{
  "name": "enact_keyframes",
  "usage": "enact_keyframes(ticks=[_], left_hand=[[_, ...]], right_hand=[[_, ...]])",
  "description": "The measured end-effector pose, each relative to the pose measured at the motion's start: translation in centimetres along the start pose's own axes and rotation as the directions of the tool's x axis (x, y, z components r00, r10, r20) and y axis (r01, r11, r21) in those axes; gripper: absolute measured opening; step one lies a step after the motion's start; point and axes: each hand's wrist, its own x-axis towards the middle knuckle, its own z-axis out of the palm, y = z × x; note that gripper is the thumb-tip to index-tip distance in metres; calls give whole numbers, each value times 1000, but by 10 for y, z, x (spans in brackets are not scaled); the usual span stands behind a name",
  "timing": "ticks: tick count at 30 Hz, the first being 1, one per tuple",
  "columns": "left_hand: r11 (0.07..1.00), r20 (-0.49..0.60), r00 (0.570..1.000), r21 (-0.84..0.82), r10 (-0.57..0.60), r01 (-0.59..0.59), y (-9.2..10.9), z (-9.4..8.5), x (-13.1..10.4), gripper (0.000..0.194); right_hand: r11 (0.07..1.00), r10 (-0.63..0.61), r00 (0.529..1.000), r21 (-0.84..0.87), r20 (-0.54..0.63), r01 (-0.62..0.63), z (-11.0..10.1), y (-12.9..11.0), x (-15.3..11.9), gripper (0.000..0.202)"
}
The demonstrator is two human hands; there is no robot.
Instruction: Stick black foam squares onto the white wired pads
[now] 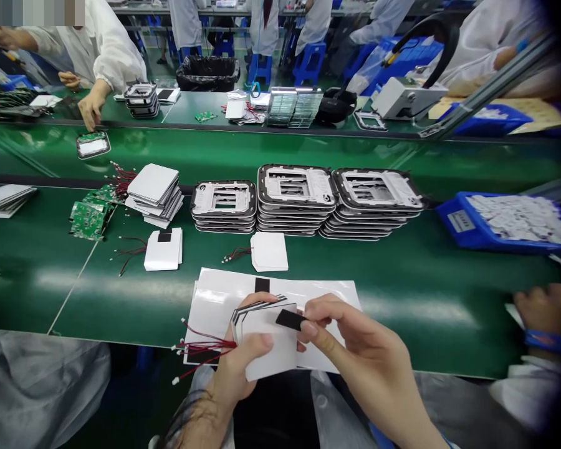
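My left hand (243, 362) grips a small stack of flat white battery packs (273, 349), tilted above the bench edge. Red and black wires (208, 346) with white connectors stick out from the stack's left side. Between the thumb and fingers of my right hand (355, 349) is a black adhesive strip (290, 319), held against or just over the top pack's upper right; I cannot tell whether it touches. Beneath both hands lie glossy white sheets (318, 290), with another black strip (262, 285) on them.
Stacked plastic frames (297, 187) stand behind the sheets. White packs (154, 187) and green circuit boards (91, 215) are at left. A blue bin (467, 224) of white parts sits right. A co-worker's hand (545, 312) rests at far right; another's (93, 106) touches a frame across the green channel.
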Motion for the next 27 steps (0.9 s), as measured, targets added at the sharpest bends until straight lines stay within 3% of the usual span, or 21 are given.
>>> enact_keyframes(ticks=[3,6,8,14,22,27], left_hand=[[1000,8,1000,22,19,-19,1,0,-2,41],[996,-1,999,67,52,-52,2,-2,-3,40],[994,35,997,81,66,-69,1,-4,-3,43],[988,153,985,116,81,-99,0,-10,-4,40],[986,45,999,162,23,-31,3,-7,-8,41],[978,9,999,202,45,-46,1,-9,-9,43]], right_hand=[[998,-34,999,-56,-8,34,1,0,-4,14],[999,-42,999,-19,-35,41,4,-3,-6,51],[999,-10,999,30,-49,12,6,-6,-5,63],[970,167,986,176,18,-167,8,-17,6,55],[955,253,966,149,45,-257,7,-16,10,55],[951,260,963,154,63,-267,7,-16,12,53]])
